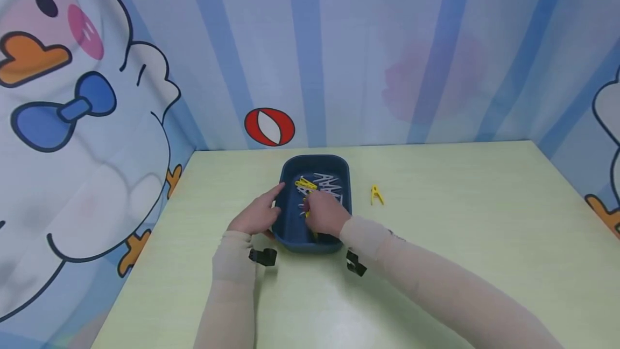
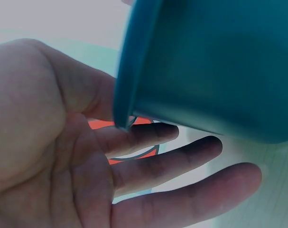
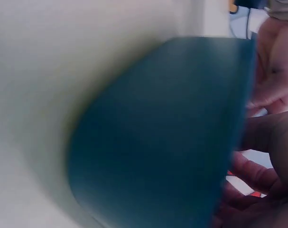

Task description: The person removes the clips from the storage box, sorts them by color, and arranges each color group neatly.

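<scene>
A: Head view. Blue bin (image 1: pixel 339 167) sits mid-table (image 1: pixel 460 241), white and yellow pegs (image 1: pixel 323 185) heaped inside. One yellow peg (image 1: pixel 376 195) lies alone on the table, just right of the bin.

B: Hands?

A: Left hand (image 1: pixel 255 214) lies flat against the bin's left wall, fingers straight, holding nothing. Right hand (image 1: pixel 327 213) is down inside the bin among the pegs, fingers curled. Whether it pinches one, I cannot tell; the knuckles hide it.

B: Left wrist view?

A: Palm (image 2: pixel 49 142) open, fingers (image 2: pixel 181 166) stretched under the bin's rim (image 2: pixel 129 76). Steadying, I'd say.

B: Right wrist?

A: Blurred. Bin wall (image 3: pixel 158 137) fills it; fingers (image 3: pixel 262 142) at the right edge, grip unreadable.

B: So which step?

A: My guess: picking a peg out of the bin while the left braces it. The next move calls for a firm pinch on a single peg and a clean lift past the rim without snagging the heap.
</scene>
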A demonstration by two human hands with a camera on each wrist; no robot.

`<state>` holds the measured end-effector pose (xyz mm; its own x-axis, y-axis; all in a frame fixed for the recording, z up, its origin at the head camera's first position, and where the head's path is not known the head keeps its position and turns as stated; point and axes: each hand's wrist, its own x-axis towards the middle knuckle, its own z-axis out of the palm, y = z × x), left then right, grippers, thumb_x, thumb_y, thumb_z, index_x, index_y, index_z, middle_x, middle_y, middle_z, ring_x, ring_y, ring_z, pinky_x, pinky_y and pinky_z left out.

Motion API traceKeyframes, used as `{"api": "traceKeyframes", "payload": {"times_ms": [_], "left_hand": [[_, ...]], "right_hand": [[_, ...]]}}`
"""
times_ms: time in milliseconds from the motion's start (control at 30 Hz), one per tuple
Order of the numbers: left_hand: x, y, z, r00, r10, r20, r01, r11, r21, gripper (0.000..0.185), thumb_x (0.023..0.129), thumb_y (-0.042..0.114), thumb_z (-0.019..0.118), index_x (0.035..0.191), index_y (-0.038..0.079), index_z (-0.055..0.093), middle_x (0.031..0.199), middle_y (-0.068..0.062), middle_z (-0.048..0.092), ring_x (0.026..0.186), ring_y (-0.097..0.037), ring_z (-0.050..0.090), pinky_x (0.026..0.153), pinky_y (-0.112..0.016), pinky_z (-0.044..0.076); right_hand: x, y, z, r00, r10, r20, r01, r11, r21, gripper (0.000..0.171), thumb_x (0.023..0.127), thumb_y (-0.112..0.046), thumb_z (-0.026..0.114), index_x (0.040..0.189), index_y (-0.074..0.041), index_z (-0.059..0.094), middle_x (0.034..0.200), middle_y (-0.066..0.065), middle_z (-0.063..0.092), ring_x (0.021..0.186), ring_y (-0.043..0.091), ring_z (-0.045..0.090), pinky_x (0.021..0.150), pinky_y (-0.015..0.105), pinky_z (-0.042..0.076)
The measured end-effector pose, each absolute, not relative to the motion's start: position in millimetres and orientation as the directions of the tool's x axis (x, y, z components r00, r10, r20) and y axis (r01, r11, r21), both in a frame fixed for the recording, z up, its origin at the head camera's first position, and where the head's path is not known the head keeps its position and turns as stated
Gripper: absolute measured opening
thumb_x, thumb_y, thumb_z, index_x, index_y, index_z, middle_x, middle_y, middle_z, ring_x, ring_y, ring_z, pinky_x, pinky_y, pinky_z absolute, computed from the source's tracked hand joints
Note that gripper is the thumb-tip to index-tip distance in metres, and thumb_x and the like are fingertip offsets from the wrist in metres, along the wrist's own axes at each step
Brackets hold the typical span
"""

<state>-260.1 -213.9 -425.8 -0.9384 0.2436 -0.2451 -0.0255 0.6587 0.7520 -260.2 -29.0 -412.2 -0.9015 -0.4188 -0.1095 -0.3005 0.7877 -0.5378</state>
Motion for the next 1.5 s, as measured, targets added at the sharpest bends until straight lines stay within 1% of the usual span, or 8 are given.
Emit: {"api": "traceKeyframes", "payload": {"times_ms": [400, 567, 667, 733, 1133, 1300, 1400, 1500], "left_hand": [[-261, -212, -423, -0.94, 0.212, -0.268, -0.06, 0.671, 0.739, 0.061, 0.103, 0.006, 0.041, 0.16, 0.014, 0.02, 0.159, -0.018, 0.027, 0.12, -0.04, 0.055, 0.057, -0.038, 0.059], [-262, -213, -425, -0.94, 0.205, -0.274, -0.069, 0.671, 0.738, 0.061, 0.103, 0.007, 0.042, 0.16, 0.015, 0.02, 0.16, -0.016, 0.027, 0.12, -0.04, 0.055, 0.057, -0.037, 0.059], [-261, -213, -424, -0.94, 0.201, -0.276, -0.073, 0.672, 0.737, 0.062, 0.103, 0.008, 0.042, 0.16, 0.016, 0.02, 0.16, -0.016, 0.027, 0.12, -0.039, 0.055, 0.058, -0.036, 0.059], [-261, -214, -424, -0.94, 0.197, -0.279, -0.079, 0.669, 0.739, 0.062, 0.103, 0.008, 0.042, 0.16, 0.016, 0.02, 0.16, -0.017, 0.027, 0.12, -0.04, 0.055, 0.059, -0.037, 0.059], [-258, -214, -427, -0.938, 0.182, -0.295, -0.1, 0.673, 0.733, 0.062, 0.104, 0.008, 0.041, 0.16, 0.017, 0.019, 0.16, -0.017, 0.027, 0.117, -0.038, 0.057, 0.06, -0.037, 0.059], [-258, -212, -427, -0.939, 0.184, -0.292, -0.095, 0.676, 0.73, 0.062, 0.103, 0.008, 0.041, 0.16, 0.018, 0.019, 0.159, -0.018, 0.029, 0.111, -0.036, 0.06, 0.059, -0.037, 0.059], [-259, -211, -426, -0.939, 0.187, -0.288, -0.09, 0.674, 0.733, 0.062, 0.103, 0.008, 0.042, 0.16, 0.018, 0.02, 0.158, -0.017, 0.03, 0.109, -0.035, 0.061, 0.059, -0.037, 0.059], [-259, -210, -425, -0.94, 0.192, -0.283, -0.084, 0.674, 0.734, 0.062, 0.103, 0.008, 0.042, 0.16, 0.018, 0.02, 0.158, -0.017, 0.03, 0.109, -0.035, 0.062, 0.058, -0.037, 0.059]], "right_hand": [[-283, 4, -379, -0.931, -0.358, -0.077, -0.25, 0.774, -0.582, 0.02, 0.092, -0.008, 0.064, 0.108, 0.001, 0.073, 0.101, 0.012, 0.07, 0.076, 0.018, 0.064, 0.073, 0.033, 0.056], [-292, 27, -367, -0.94, -0.34, -0.034, -0.256, 0.765, -0.591, 0.018, 0.093, -0.006, 0.06, 0.077, -0.003, 0.069, 0.066, 0.003, 0.055, 0.054, 0.012, 0.044, 0.056, 0.028, 0.043], [-299, 40, -364, -0.947, -0.321, 0.006, -0.26, 0.758, -0.598, 0.039, 0.092, -0.005, 0.06, 0.057, -0.012, 0.045, 0.055, -0.003, 0.03, 0.048, 0.011, 0.026, 0.052, 0.027, 0.03], [-303, 49, -364, -0.953, -0.301, 0.019, -0.252, 0.761, -0.598, 0.047, 0.091, -0.004, 0.06, 0.055, -0.016, 0.032, 0.054, -0.004, 0.021, 0.048, 0.012, 0.02, 0.051, 0.028, 0.025], [-323, 110, -392, -0.977, -0.214, 0.011, -0.187, 0.826, -0.531, 0.045, 0.085, 0.001, 0.053, 0.052, -0.017, 0.028, 0.052, -0.006, 0.019, 0.048, 0.009, 0.016, 0.047, 0.024, 0.02], [-331, 132, -415, -0.988, -0.152, -0.015, -0.128, 0.88, -0.457, 0.035, 0.087, -0.001, 0.057, 0.053, -0.004, 0.046, 0.053, 0.002, 0.039, 0.049, 0.012, 0.031, 0.048, 0.027, 0.032], [-334, 140, -425, -0.992, -0.122, -0.042, -0.093, 0.9, -0.426, 0.019, 0.089, -0.004, 0.059, 0.077, 0.01, 0.063, 0.07, 0.016, 0.06, 0.061, 0.022, 0.051, 0.061, 0.037, 0.049], [-335, 143, -432, -0.993, -0.103, -0.064, -0.067, 0.905, -0.421, 0.024, 0.09, -0.005, 0.059, 0.1, 0.015, 0.066, 0.097, 0.028, 0.067, 0.079, 0.031, 0.063, 0.078, 0.047, 0.054]]}}
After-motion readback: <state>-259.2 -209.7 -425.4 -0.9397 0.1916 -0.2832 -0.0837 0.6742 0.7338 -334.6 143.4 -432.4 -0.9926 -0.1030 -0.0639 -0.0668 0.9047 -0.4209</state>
